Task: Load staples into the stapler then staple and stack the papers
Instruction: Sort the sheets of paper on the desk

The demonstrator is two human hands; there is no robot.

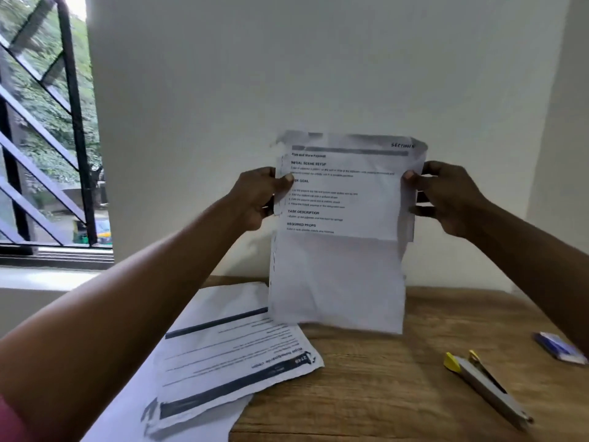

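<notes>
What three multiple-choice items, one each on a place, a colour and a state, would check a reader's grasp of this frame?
1. Where does the stapler lie?
A. on the wooden table, to the right of the loose papers
B. on the window sill
C. in the left hand

2. What colour are the stapler's end parts?
A. red
B. yellow
C. green

3. How is the sheaf of papers held?
A. flat on the table under one palm
B. rolled up in the right hand alone
C. upright, a hand at each side edge, lower edge about at the table

Answers:
1 A: it rests on the table, apart from the papers on the table and from both hands.
2 B: the tips at its far end are yellow.
3 C: the left hand and the right hand pinch opposite edges, with the printed side facing the camera.
</notes>
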